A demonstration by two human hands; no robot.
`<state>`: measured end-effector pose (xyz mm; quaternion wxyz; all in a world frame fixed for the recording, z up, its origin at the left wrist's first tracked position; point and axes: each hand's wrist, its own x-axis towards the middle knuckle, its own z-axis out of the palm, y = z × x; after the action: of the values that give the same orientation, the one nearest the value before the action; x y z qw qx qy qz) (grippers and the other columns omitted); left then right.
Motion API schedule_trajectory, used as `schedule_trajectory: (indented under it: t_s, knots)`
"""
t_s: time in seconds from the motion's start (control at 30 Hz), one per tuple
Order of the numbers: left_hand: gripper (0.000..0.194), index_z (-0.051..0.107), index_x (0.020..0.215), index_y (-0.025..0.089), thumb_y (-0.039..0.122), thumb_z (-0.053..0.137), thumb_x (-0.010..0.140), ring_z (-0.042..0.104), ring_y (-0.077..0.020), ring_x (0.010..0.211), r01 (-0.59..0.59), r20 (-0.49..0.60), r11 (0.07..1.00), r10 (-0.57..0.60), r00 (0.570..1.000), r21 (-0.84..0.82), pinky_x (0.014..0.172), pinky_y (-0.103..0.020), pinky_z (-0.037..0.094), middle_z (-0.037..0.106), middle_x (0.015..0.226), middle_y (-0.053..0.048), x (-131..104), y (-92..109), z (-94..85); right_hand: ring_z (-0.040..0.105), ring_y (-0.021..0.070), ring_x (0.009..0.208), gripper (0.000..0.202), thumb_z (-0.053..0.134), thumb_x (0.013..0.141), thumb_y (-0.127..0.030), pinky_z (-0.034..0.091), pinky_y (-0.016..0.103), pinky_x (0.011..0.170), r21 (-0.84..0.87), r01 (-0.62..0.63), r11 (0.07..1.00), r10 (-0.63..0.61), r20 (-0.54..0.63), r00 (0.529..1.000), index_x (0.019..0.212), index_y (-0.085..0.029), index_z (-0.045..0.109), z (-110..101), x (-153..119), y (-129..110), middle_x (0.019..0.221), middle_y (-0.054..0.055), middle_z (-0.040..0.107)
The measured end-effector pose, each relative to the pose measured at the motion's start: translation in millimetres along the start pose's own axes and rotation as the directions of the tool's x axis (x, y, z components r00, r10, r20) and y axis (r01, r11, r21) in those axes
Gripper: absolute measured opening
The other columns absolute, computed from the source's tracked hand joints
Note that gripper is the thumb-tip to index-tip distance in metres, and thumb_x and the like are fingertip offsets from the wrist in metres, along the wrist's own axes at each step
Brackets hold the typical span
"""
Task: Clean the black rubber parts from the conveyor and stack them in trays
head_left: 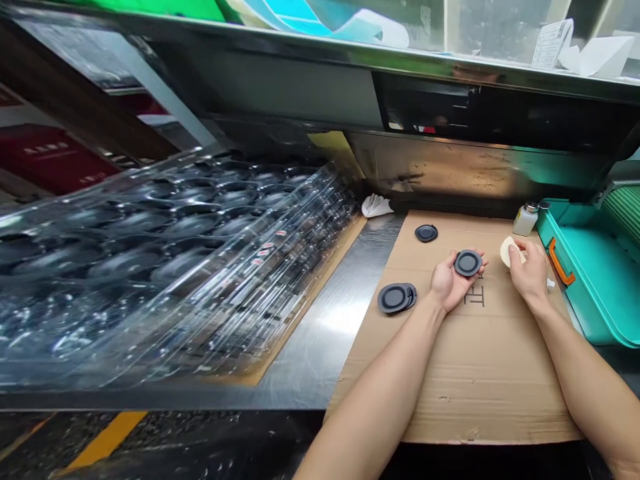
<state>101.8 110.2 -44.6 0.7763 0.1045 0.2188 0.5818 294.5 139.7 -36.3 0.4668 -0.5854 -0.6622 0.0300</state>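
On the palm and fingers of my left hand (447,283) rests a round black plastic disc-shaped part (468,263), face up above the cardboard sheet (480,373). My right hand (531,272) is closed on a cream-coloured round pad (507,252), a little to the right of that part and apart from it. Left of my left wrist, a small overlapping stack of similar black parts (394,298) lies on the cardboard. One more single black part (426,233) lies farther back.
Stacked clear plastic trays (240,260) with round hollows fill the left side. A small pump bottle (525,219) stands at the back right, beside a teal bin (580,267) with an orange handle. Crumpled white cloth or paper (376,205) lies behind. A metal shelf overhangs the bench.
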Motion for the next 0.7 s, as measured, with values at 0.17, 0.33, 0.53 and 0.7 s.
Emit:
schedule_trajectory:
  t_s: [0.17, 0.33, 0.53, 0.7]
  knots:
    - [0.04, 0.068, 0.108, 0.01, 0.034, 0.037, 0.104, 0.07, -0.0295, 0.11, -0.025, -0.028, 0.998, 0.026, 0.999, 0.054, 0.092, -0.044, 0.058, 0.073, 0.117, -0.019, 1, -8, 4.1, 0.064, 0.025, 0.103, 0.031, 0.054, 0.096, -0.04, 0.049, 0.036, 0.091, 0.141, 0.055, 0.988, -0.062, 0.042, 0.997, 0.11, -0.018, 0.07, 0, -16, -32, 0.109, 0.012, 0.071]
    - [0.032, 0.071, 0.103, 0.011, 0.031, 0.045, 0.102, 0.069, -0.0273, 0.114, -0.013, -0.026, 0.994, 0.016, 1.0, 0.104, 0.105, -0.043, 0.052, 0.074, 0.114, -0.016, 0, -11, 3.1, 0.067, 0.0208, 0.091, 0.019, 0.059, 0.091, -0.029, 0.049, 0.031, 0.082, 0.273, 0.108, 0.956, -0.228, 0.462, 0.857, 0.098, -0.021, 0.076, -2, -32, -52, 0.099, 0.006, 0.074]
    - [0.031, 0.071, 0.103, 0.012, 0.035, 0.05, 0.1, 0.069, -0.0294, 0.114, -0.006, -0.011, 0.992, 0.007, 1.0, 0.123, 0.107, -0.047, 0.05, 0.074, 0.114, -0.017, 2, -15, 1.4, 0.068, 0.0175, 0.076, 0.02, 0.061, 0.089, -0.029, 0.046, 0.027, 0.069, 0.254, 0.029, 0.967, -0.181, 0.6, 0.779, 0.09, -0.02, 0.08, -17, -19, -40, 0.084, 0.001, 0.077]
    - [0.035, 0.066, 0.108, 0.013, 0.035, 0.04, 0.101, 0.071, -0.029, 0.105, -0.044, -0.115, 0.997, 0.052, 0.992, 0.069, 0.099, -0.05, 0.054, 0.074, 0.109, -0.017, 8, -6, -1.4, 0.069, 0.0178, 0.08, 0.024, 0.061, 0.09, -0.035, 0.048, 0.025, 0.071, 0.342, -0.085, 0.936, -0.163, 0.633, 0.757, 0.095, -0.019, 0.08, -14, -18, -42, 0.089, 0.002, 0.078]
